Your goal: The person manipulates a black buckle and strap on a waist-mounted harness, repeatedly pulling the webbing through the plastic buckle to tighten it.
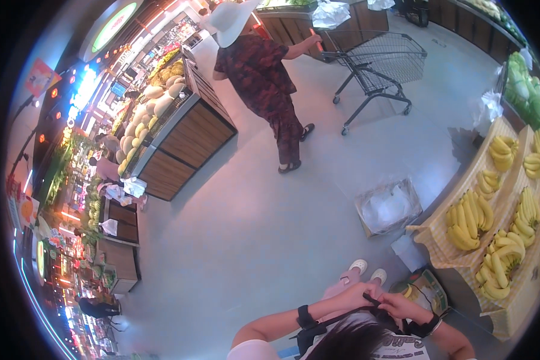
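The fingers of both hands are bent and drawn together at a narrow black strap (371, 299), held in front of the torso near the lower edge; the left hand (357, 296) and right hand (404, 308) pinch it from opposite sides. The exact placing of each fingertip, and the strap's lower course, cannot be made out. Black wristbands (306, 317) encircle both wrists. Dark hair (349, 341) covers part of the chest and the printed white shirt (402, 348), which the frame cuts off. Beyond the hands are white clogs (359, 264) and, beside them, a carton (436, 284) with partly hidden yellow contents. To the right, bananas (469, 220) lie on a stepped stand under checked cloth (437, 243), curved by the lens. Farther out stand an open box (418, 197) of pale plastic, a wire shopping cart (396, 63) and a hatted person (258, 75), face turned away. Melons (156, 108) fill a wood-panelled stand (189, 141); the stalls at far left blur.
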Action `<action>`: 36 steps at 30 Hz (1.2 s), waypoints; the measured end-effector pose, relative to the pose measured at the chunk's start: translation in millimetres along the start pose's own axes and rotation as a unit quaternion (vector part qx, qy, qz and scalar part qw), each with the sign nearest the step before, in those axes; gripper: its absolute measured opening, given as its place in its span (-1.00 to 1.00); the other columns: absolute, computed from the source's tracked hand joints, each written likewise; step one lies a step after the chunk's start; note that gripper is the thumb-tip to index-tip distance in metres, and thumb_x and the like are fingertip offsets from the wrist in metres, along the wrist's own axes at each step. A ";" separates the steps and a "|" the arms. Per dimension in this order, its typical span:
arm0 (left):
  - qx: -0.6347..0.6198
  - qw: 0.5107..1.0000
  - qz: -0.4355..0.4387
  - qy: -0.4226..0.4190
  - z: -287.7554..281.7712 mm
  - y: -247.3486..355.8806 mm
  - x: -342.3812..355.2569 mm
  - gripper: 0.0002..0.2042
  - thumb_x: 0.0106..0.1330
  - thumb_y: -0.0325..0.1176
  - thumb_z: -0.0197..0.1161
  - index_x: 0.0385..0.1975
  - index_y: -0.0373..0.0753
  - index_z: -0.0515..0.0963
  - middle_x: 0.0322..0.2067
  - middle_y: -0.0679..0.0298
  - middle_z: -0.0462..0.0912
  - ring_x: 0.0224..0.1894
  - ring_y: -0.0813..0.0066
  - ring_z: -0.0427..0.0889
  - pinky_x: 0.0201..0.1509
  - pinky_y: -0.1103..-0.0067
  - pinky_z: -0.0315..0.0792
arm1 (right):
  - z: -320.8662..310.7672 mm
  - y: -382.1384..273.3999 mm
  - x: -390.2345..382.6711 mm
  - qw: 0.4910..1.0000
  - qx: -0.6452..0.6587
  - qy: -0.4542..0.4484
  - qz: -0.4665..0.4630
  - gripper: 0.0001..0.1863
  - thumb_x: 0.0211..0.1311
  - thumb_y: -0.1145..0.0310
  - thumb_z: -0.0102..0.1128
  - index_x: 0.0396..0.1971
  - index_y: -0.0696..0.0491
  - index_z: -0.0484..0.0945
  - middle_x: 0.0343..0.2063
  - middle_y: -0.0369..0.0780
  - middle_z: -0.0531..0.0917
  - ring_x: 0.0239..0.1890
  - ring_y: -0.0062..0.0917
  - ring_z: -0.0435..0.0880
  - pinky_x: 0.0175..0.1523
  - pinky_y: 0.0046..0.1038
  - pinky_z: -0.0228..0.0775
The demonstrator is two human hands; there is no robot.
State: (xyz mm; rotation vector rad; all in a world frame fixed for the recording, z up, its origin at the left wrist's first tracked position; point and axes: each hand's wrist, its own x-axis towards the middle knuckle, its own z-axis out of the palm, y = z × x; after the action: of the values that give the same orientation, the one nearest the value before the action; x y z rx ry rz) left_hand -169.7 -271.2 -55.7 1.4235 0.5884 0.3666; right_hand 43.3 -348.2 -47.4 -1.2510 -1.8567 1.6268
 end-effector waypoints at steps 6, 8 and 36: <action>0.039 0.996 -0.084 -0.020 9.8 38.9 -5.0 -0.78 0.07 -0.56 0.30 -0.55 -0.28 0.33 -0.51 0.35 0.46 -0.37 0.57 0.45 -0.21 0.60 0.37 | 34.8 51.1 -13.3 0.957 0.273 0.048 0.086 -0.88 0.34 0.34 0.09 -0.27 0.06 0.40 -0.57 -0.46 0.41 -0.59 -0.83 0.31 -0.54 -0.71 0.14; 0.075 0.994 -0.077 -0.010 9.3 39.8 -6.1 -0.79 0.09 -0.57 0.28 -0.55 -0.28 0.32 -0.51 0.37 0.45 -0.38 0.59 0.45 -0.21 0.61 0.37 | 26.0 40.8 -14.7 0.956 0.279 0.028 0.088 -0.89 0.34 0.36 0.09 -0.28 0.06 0.40 -0.57 -0.46 0.41 -0.58 -0.82 0.31 -0.53 -0.70 0.16; -0.159 0.977 0.005 -0.144 22.7 86.4 59.2 -0.90 0.36 -0.47 0.08 -0.18 -0.27 0.39 -0.19 0.34 0.47 -0.03 0.58 0.46 0.10 0.61 0.32 | -31.8 1.5 -34.6 0.951 0.261 0.158 0.049 -0.77 0.34 0.37 -0.09 -0.29 0.17 0.53 -0.52 -0.43 0.50 -0.45 -0.77 0.42 -0.36 -0.65 0.28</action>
State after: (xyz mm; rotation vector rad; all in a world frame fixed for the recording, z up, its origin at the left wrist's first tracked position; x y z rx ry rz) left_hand -99.6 -244.9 20.9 1.1449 0.2704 0.2431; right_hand 86.5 -357.0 -31.1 -1.2784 -1.0909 1.6948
